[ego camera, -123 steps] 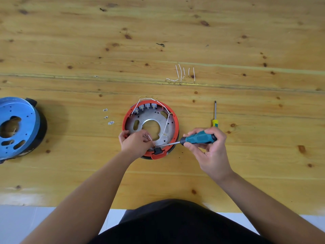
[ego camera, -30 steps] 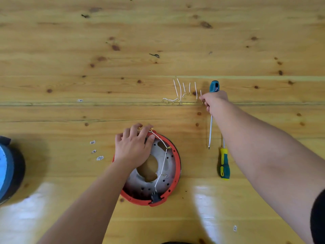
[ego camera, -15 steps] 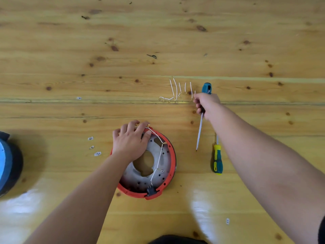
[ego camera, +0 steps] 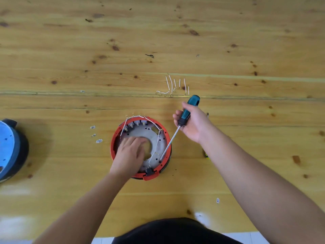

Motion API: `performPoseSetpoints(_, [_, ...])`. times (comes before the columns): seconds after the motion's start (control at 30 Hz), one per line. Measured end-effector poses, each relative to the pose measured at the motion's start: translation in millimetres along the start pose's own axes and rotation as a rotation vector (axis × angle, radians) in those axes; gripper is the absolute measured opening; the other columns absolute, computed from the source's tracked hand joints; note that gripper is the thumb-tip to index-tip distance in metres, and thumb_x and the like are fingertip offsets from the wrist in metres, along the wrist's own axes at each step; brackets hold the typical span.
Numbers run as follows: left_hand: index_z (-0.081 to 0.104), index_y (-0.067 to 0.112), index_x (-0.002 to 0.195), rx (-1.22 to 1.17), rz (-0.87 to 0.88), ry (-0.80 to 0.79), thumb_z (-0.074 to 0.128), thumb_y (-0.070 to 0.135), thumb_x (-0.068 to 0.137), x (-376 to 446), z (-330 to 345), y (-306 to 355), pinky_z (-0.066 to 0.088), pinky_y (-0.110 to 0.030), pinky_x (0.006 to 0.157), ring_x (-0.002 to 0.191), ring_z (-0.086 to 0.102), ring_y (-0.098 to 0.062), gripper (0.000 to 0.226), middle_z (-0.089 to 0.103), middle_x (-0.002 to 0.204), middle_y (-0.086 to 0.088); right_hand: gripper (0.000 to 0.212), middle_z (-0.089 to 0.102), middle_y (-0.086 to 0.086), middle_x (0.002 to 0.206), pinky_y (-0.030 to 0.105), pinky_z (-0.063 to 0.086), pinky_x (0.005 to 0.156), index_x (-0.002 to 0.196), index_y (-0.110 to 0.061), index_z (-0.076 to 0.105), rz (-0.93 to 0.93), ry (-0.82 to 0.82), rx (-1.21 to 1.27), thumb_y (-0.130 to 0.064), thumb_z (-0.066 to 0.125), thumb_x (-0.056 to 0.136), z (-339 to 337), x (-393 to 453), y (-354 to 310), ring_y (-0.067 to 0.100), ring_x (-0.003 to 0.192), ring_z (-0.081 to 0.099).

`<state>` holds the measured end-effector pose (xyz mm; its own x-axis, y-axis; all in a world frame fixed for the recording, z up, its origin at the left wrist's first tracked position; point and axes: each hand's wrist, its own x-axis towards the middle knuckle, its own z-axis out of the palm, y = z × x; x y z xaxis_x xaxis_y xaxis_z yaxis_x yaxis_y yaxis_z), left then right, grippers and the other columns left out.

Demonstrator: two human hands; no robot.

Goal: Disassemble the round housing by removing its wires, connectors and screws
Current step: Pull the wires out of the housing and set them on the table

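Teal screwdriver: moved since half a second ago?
Yes. The right hand has carried the teal screwdriver from beside the loose white wires toward the person; its tip is now over the round housing at its right rim.

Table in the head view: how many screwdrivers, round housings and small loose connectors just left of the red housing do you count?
Screwdrivers: 2, teal and yellow, mostly hidden
Round housings: 2, red and blue
Small connectors: 3
Total: 7
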<state>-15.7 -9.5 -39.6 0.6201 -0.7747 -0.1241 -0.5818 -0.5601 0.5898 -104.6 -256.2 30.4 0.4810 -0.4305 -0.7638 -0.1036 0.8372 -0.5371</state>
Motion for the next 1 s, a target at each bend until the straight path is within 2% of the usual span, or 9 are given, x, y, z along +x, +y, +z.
performPoseSetpoints(0.13, [0.065,0.031,0.117,0.003,-0.149,-0.078,0.053,0.031,0.104,-24,15,0,0.023,-0.033,0.102,0.112,0.057,-0.015,0.017,0.063,0.109,0.016,0.015,0.065,0.005,0.087,0.033,0.055,0.078,0.115,-0.014,0.058,-0.062,0.007,0.054,-0.022,0.064,0.104,-13,-14,14,0.021,0.082,0.066])
performPoseSetpoints(0.2, [0.065,0.035,0.109,0.054,-0.136,-0.089,0.050,0.032,0.105,-28,16,1,0.021,-0.033,0.101,0.107,0.058,-0.010,0.015,0.062,0.098,0.020,0.019,0.065,0.007,0.089,0.039,0.057,0.087,0.117,-0.012,0.056,-0.105,-0.001,0.014,-0.022,0.064,0.104,-20,-20,18,0.023,0.086,0.066])
performPoseSetpoints(0.27, [0.065,0.037,0.106,0.134,-0.101,-0.118,0.048,0.034,0.105,-29,14,0,0.020,-0.035,0.100,0.107,0.057,-0.009,0.017,0.060,0.096,0.022,0.016,0.066,0.007,0.090,0.044,0.058,0.093,0.113,-0.013,0.056,-0.181,-0.013,-0.128,-0.023,0.065,0.104,-28,-24,23,0.025,0.089,0.066])
performPoseSetpoints(0.33, [0.068,0.035,0.106,0.198,-0.051,-0.114,0.051,0.036,0.104,-29,9,-5,0.022,-0.037,0.103,0.115,0.055,-0.013,0.017,0.063,0.102,0.019,0.017,0.069,0.004,0.094,0.041,0.061,0.087,0.108,-0.015,0.060,-0.260,0.007,-0.339,-0.029,0.068,0.102,-35,-29,25,0.023,0.091,0.069])
performPoseSetpoints(0.4, [0.071,0.034,0.108,0.214,0.024,-0.088,0.054,0.041,0.101,-30,3,-14,0.024,-0.040,0.107,0.126,0.050,-0.017,0.019,0.066,0.113,0.017,0.024,0.074,-0.003,0.097,0.032,0.059,0.075,0.106,-0.018,0.066,-0.323,0.075,-0.568,-0.039,0.072,0.098,-43,-32,25,0.016,0.093,0.074])
performPoseSetpoints(0.5, [0.068,0.039,0.119,0.213,0.090,-0.154,0.042,0.063,0.097,-33,-3,-27,0.023,-0.040,0.113,0.137,0.040,-0.015,0.041,0.060,0.129,0.019,0.024,0.078,-0.009,0.084,0.028,0.052,0.064,0.100,-0.021,0.069,-0.382,0.108,-0.763,-0.045,0.073,0.095,-54,-34,22,0.008,0.070,0.071])
performPoseSetpoints(0.67, [0.061,0.048,0.130,0.367,0.173,-0.213,0.030,0.086,0.089,-38,0,-27,0.021,-0.040,0.112,0.140,0.036,-0.011,0.064,0.056,0.138,0.024,0.020,0.076,0.003,0.073,0.025,0.056,0.057,0.093,-0.012,0.065,-0.451,0.106,-0.697,-0.030,0.071,0.099,-65,-32,26,0.016,0.059,0.067])
performPoseSetpoints(0.83, [0.059,0.056,0.130,0.400,0.159,-0.232,0.029,0.089,0.087,-36,0,-25,0.023,-0.042,0.112,0.141,0.035,-0.010,0.062,0.056,0.139,0.025,0.024,0.075,0.002,0.073,0.024,0.054,0.055,0.104,-0.008,0.059,-0.402,0.120,-0.659,-0.027,0.072,0.099,-73,-29,30,0.018,0.058,0.066])
performPoseSetpoints(1.0, [0.058,0.058,0.130,0.410,0.151,-0.246,0.023,0.091,0.086,-36,0,-25,0.021,-0.042,0.112,0.143,0.033,-0.008,0.066,0.055,0.141,0.027,0.022,0.075,0.002,0.072,0.024,0.055,0.057,0.101,-0.010,0.058,-0.348,0.099,-0.594,-0.027,0.072,0.100,-74,-30,37,0.017,0.059,0.066])
